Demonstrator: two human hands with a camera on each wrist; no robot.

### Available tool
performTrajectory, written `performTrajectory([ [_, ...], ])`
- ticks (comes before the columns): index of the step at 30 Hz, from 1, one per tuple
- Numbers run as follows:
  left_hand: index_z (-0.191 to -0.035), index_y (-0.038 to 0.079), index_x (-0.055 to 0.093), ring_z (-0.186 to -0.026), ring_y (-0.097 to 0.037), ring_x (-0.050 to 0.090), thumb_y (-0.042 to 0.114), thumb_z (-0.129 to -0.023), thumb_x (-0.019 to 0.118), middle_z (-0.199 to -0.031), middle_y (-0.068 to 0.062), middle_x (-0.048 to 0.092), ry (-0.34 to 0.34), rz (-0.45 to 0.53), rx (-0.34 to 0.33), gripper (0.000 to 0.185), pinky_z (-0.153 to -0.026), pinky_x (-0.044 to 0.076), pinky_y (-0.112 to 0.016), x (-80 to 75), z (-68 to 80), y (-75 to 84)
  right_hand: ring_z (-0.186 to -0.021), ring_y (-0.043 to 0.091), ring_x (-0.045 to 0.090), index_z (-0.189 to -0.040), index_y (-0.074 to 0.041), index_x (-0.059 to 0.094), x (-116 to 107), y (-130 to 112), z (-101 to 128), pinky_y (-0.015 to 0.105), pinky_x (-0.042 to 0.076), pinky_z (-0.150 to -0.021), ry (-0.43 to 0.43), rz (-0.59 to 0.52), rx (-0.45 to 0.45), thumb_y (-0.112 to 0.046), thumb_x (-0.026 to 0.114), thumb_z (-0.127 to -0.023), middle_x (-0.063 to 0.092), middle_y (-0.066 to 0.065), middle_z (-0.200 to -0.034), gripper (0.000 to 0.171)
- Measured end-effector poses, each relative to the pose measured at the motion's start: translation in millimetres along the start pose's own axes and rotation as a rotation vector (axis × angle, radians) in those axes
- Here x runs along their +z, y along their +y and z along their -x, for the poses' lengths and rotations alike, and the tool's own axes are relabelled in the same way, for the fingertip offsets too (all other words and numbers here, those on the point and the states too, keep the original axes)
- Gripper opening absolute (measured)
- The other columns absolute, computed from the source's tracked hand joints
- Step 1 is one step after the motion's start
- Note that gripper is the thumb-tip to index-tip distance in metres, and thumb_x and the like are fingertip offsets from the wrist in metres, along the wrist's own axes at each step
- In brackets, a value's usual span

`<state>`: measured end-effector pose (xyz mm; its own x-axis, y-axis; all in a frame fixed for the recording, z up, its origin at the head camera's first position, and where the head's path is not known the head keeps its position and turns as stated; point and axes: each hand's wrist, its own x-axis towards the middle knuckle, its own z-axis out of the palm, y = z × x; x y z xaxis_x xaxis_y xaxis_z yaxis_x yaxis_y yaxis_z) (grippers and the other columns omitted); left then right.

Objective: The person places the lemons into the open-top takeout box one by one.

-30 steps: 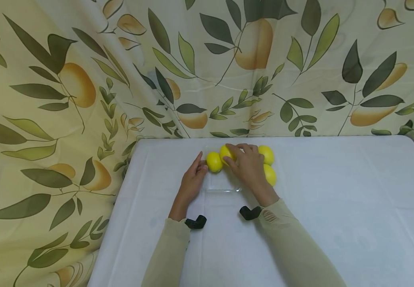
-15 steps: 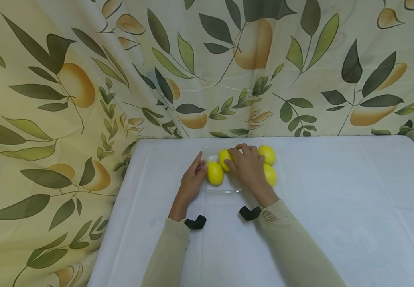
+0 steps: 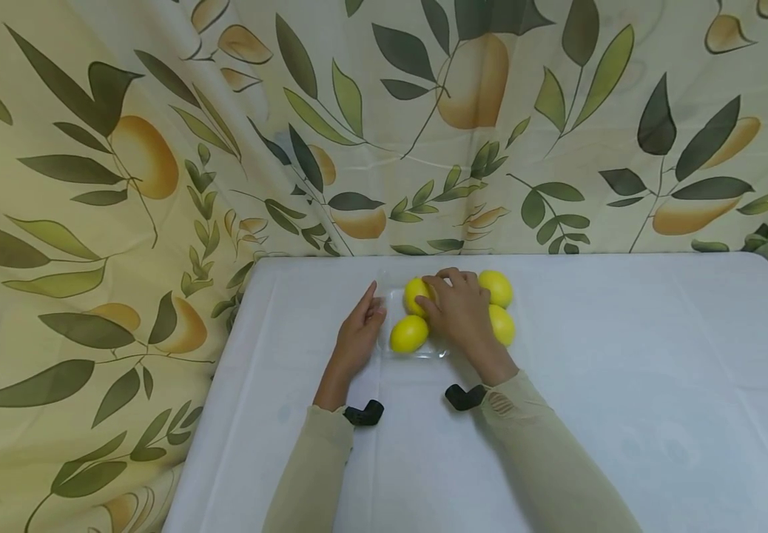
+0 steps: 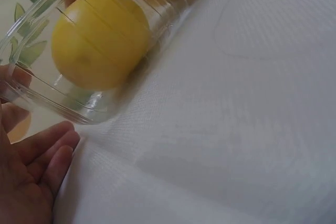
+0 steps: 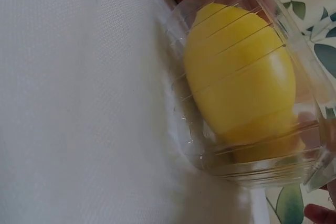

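A clear plastic container (image 3: 432, 352) stands near the table's far edge. One lemon (image 3: 409, 334) lies on its side in the container's near left part; the right wrist view shows a lemon (image 5: 239, 72) large through the ribbed wall. My right hand (image 3: 462, 314) reaches over the container, thumb and fingers curled round a second lemon (image 3: 416, 297) inside. At the container's left side is my left hand (image 3: 357, 333), its fingers fairly straight and its fingertips right at the wall. In the left wrist view, several fingers (image 4: 52, 150) hang loosely below the rim.
Two more lemons, a far one (image 3: 496, 288) and a near one (image 3: 502, 326), sit just right of the container, the near one partly behind my right hand. A white cloth (image 3: 624, 385) covers the table. Behind it hangs a leaf-and-fruit patterned curtain (image 3: 557, 148).
The left lemon has rolled toward me inside the container and turned onto its side. The lemon under my right hand has shifted slightly nearer. Both hands stay almost still.
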<state>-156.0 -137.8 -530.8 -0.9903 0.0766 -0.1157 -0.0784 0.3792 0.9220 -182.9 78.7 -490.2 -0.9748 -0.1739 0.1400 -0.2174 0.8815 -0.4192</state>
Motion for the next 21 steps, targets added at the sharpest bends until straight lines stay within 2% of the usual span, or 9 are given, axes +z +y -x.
performTrajectory([
  [8,-0.159,0.044,0.029,-0.132,-0.014,0.055,0.045,-0.106,0.049,-0.147,0.010,0.055,-0.002,0.002,0.021,0.057,-0.117,0.042,-0.042,0.3,0.1,-1.0,-0.125,0.039,0.047,-0.139,-0.018,0.064,-6.4,7.7,3.8,0.058,0.047,-0.091,0.053,-0.054,-0.017,-0.046,0.064,-0.099,0.059,0.012,-0.139,0.049],
  [15,-0.159,0.044,0.029,-0.132,-0.013,0.055,0.045,-0.106,0.049,-0.147,0.010,0.055,0.003,-0.004,0.017,0.057,-0.117,0.042,-0.042,0.5,0.9,0.4,-0.119,0.040,0.051,-0.135,-0.015,0.067,-14.7,19.8,5.1,0.056,0.048,-0.090,0.178,-0.092,-0.046,-0.040,0.069,-0.097,0.063,0.014,-0.129,0.046],
  [21,-0.159,0.045,0.029,-0.133,-0.013,0.055,0.045,-0.106,0.050,-0.147,0.011,0.055,0.003,0.006,0.009,0.057,-0.117,0.042,-0.042,1.2,1.1,1.7,-0.119,0.043,0.052,-0.135,-0.012,0.066,-28.4,35.0,7.7,0.060,0.046,-0.088,0.250,-0.104,-0.016,-0.039,0.070,-0.096,0.064,0.017,-0.125,0.047],
])
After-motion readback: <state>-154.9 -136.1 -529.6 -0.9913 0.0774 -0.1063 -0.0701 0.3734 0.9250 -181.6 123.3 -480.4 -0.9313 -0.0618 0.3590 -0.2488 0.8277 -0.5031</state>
